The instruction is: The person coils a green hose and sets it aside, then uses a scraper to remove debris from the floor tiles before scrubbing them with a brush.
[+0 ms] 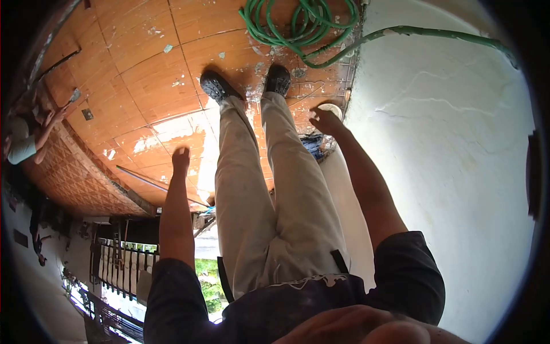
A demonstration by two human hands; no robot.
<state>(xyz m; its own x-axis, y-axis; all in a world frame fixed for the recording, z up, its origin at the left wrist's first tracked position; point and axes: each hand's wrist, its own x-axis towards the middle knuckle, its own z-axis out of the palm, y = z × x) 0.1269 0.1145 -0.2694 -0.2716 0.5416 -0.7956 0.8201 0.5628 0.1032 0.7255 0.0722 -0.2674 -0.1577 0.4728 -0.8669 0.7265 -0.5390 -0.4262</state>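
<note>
My left hand hangs at my side above the orange tiled floor; its fingers are mostly hidden below the back of the hand, and I see nothing held in it. On the other side, my right hand hangs near the white wall with its fingers loosely apart and nothing between them. Just past that hand is a pale round object, partly covered by it. Dark blue crumpled material lies lower down, between my leg and the wall.
A coiled green hose lies ahead, its end running along the white wall. Plaster bits litter the tiles. A long thin rod lies at left. Another person at far left reaches toward a small scraper-like tool. Behind is a railing.
</note>
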